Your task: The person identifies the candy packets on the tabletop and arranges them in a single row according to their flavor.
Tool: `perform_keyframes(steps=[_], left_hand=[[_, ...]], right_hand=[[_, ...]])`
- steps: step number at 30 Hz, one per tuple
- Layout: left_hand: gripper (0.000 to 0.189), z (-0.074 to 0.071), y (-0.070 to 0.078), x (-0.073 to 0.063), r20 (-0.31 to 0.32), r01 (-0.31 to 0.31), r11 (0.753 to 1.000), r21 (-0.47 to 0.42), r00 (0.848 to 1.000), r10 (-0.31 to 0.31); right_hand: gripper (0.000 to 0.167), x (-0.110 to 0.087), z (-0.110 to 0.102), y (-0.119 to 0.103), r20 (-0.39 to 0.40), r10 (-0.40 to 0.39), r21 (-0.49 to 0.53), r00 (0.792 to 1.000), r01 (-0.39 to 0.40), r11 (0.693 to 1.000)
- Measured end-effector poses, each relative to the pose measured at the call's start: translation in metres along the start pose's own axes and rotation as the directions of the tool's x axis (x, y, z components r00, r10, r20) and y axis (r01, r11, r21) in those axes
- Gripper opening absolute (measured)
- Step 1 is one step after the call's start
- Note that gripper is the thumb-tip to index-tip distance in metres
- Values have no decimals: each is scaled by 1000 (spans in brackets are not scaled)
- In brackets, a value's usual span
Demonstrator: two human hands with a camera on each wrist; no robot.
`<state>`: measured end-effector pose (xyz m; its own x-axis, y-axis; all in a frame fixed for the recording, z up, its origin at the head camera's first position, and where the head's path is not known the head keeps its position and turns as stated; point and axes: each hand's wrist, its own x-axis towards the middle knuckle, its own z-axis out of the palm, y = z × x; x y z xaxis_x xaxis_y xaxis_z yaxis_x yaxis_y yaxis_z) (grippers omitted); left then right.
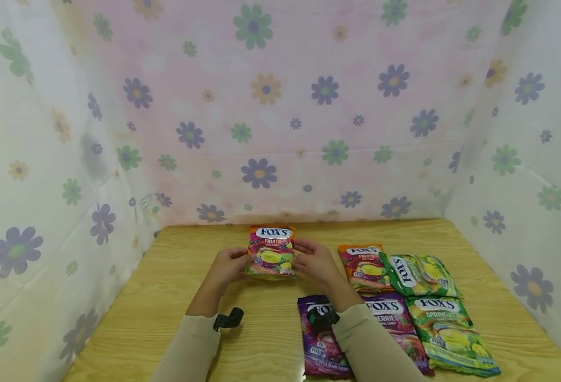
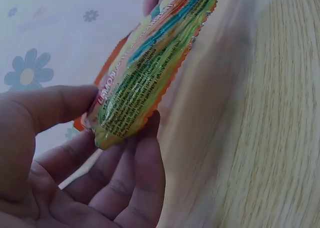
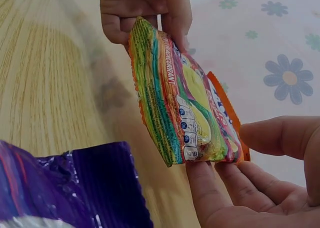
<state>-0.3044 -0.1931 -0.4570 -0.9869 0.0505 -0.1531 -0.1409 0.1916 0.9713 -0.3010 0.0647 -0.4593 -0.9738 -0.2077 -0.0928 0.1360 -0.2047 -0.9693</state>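
Between both hands, a Fox's Fruits candy bag (image 1: 271, 251) stands upright over the far middle of the table, its front facing me. My left hand (image 1: 231, 267) pinches its left edge, thumb on the front and fingers behind and beneath, as the left wrist view shows. On the opposite edge, my right hand (image 1: 318, 261) holds the bag with thumb and fingers. The bag's green lower side with small print (image 2: 145, 83) shows in the left wrist view. Below the right forearm lie purple berries candy bags (image 1: 391, 323), partly covered by the sleeve.
Another orange-red Fruits bag (image 1: 363, 268) lies right of the right hand. Two green Spring candy bags (image 1: 423, 276) lie beside it, toward the table's right side. Flower-print cloth (image 1: 280, 132) walls in the wooden table (image 1: 165, 297) at the back and sides.
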Motion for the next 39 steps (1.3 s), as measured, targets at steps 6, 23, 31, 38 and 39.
perform_keyframes(steps=[6,23,31,38,39], left_hand=[[39,0,-5,1,-32,18,999,38,999,-17],[38,-3,-12,1,-24,60,994,96,998,-58],[41,-5,-11,-1,-12,48,995,86,999,-47],[38,-8,-12,-1,-9,40,998,55,999,-40],[38,-8,-12,0,-5,39,998,57,999,-39]], right_hand=[[59,0,2,4,-11,24,-14,1000,-24,1000],[79,2,1,14,23,27,-170,999,-23,985],[78,4,1,19,21,8,-199,1000,-3,980],[76,3,4,18,13,19,-203,1000,-16,979],[76,3,5,18,15,23,-203,1000,-19,979]])
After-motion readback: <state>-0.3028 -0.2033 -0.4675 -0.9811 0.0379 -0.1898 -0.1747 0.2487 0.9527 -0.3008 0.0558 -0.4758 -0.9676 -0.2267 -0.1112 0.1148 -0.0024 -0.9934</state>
